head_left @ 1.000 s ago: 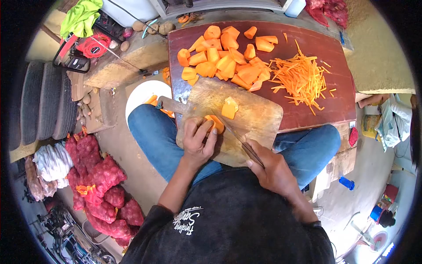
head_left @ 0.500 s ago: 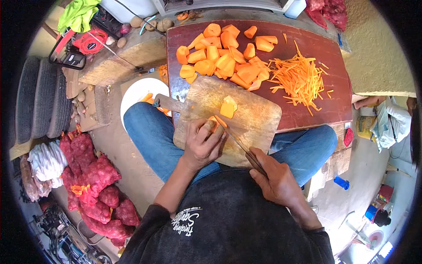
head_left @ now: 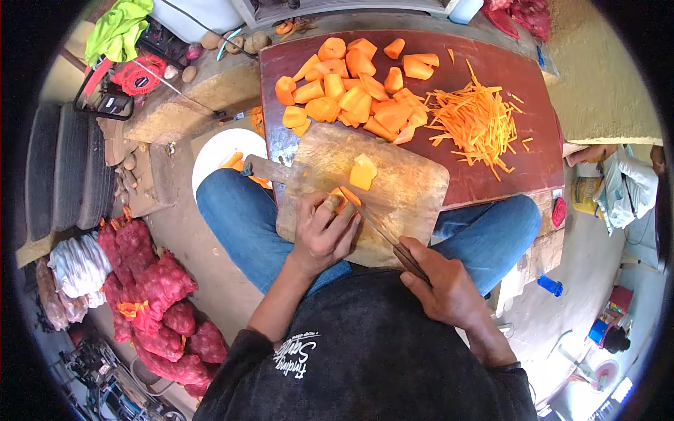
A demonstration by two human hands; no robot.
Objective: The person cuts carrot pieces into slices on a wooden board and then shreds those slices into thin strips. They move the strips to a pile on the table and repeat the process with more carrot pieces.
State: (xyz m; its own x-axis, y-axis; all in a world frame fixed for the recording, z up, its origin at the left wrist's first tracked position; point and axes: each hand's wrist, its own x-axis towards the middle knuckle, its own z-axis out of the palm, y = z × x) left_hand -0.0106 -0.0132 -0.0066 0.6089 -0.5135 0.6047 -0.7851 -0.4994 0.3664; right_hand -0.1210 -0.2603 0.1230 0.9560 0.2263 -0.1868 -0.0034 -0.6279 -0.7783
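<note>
My left hand (head_left: pixel 324 228) has its fingers curled over a carrot piece (head_left: pixel 338 199) on the wooden cutting board (head_left: pixel 414 184), pressing it down. In my right hand (head_left: pixel 439 284) is a knife (head_left: pixel 385 233), gripped by its dark handle; the blade slants up and left against the carrot's right side. Part of the carrot is hidden under my left fingers. Just above it on the board lie pale orange carrot slices (head_left: pixel 363 172). Beyond the board, carrot chunks (head_left: pixel 358 102) are heaped on the red-brown table (head_left: pixel 484 56), with a pile of thin carrot strips (head_left: pixel 477 126) to their right.
The board rests across my lap against the table edge. A white bowl (head_left: pixel 210 156) with carrot pieces stands left of my knee. Red mesh sacks (head_left: pixel 158 302) lie on the floor at left, near stacked tyres (head_left: pixel 64 165). A blue object (head_left: pixel 550 285) lies on the floor at right.
The view has shifted slightly. Both hands, the knife and the carrot piece keep almost the same place on the board.
</note>
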